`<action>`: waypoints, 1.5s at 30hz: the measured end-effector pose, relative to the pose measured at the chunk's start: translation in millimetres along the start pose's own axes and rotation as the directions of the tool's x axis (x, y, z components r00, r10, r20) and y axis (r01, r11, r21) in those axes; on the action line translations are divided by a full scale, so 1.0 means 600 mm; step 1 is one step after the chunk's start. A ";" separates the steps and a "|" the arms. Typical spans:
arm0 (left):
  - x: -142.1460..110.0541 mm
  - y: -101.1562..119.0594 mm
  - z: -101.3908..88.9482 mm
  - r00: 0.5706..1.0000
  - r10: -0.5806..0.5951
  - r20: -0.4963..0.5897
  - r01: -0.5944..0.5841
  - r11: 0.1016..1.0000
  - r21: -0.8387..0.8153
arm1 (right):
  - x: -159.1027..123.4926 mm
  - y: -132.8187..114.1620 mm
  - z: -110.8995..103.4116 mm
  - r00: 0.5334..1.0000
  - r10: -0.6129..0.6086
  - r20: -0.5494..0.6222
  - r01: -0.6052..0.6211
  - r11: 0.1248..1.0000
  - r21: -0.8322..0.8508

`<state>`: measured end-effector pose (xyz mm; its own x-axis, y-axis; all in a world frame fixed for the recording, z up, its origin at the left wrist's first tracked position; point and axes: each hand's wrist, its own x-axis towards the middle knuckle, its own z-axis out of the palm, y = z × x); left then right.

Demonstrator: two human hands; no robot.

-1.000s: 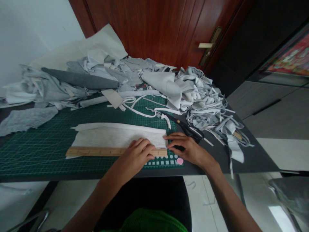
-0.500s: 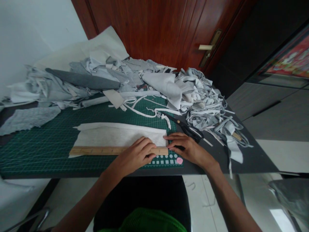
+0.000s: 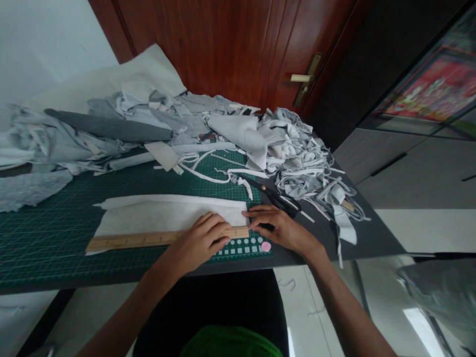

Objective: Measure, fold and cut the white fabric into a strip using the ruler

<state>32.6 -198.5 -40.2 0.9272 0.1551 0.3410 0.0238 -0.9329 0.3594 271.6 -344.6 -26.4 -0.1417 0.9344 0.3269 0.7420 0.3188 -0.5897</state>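
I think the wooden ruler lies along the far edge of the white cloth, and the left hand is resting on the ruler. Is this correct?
Not quite. The head view shows the wooden ruler along the near edge of the white cloth, not the far edge. The left hand is resting on the ruler, as you say.

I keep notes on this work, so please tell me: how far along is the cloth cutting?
Done: many grey and white strips lie cut in a heap. In hand: the left hand presses a wooden ruler onto a white cloth, and the right hand rests at the ruler's end. Left: no cut shows along the ruler yet, and the scissors lie unheld.
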 end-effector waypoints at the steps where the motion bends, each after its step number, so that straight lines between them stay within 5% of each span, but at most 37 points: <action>1: 0.001 0.000 -0.001 1.000 0.002 -0.001 -0.002 1.000 -0.011 | -0.001 0.002 0.001 1.000 0.006 -0.006 -0.006 1.000 0.010; 16: -0.001 0.008 0.010 0.995 0.063 -0.073 -0.056 0.994 0.094 | 0.005 0.007 -0.003 1.000 0.031 -0.006 -0.030 0.997 0.077; 23: -0.009 0.031 0.024 0.987 -0.060 -0.146 0.065 0.997 0.029 | 0.006 -0.003 -0.015 1.000 0.012 0.014 -0.012 1.000 0.029; 25: -0.012 0.042 0.028 0.978 -0.102 -0.183 0.107 0.994 0.017 | -0.001 -0.005 -0.032 0.997 0.045 -0.065 -0.051 0.995 -0.088; 28: -0.013 0.049 0.030 0.961 -0.137 -0.241 0.136 0.990 -0.020 | -0.018 0.010 -0.058 0.935 0.178 -0.306 -0.274 0.911 -0.307; 30: -0.013 0.046 0.030 0.957 -0.140 -0.254 0.128 0.990 -0.061 | -0.031 0.032 -0.067 0.895 0.255 -0.366 -0.398 0.826 -0.398; 36: -0.015 0.033 0.028 0.965 -0.142 -0.220 0.115 0.985 -0.131 | -0.040 0.077 -0.063 0.887 0.334 -0.319 -0.456 0.740 -0.494; 42: -0.016 0.043 0.031 0.953 -0.195 -0.233 0.174 0.979 -0.107 | -0.032 0.046 -0.043 0.831 0.368 -0.418 -0.554 0.620 -0.556; 45: -0.015 0.046 0.030 0.951 -0.233 -0.204 0.217 0.971 -0.101 | -0.037 0.042 -0.041 0.859 0.395 -0.326 -0.512 0.650 -0.562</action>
<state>31.7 -231.7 -48.9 0.7997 0.4313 0.4175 0.1861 -0.8394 0.5107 309.2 -361.5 -30.4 0.3852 0.8766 0.2885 0.9227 -0.3609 -0.1355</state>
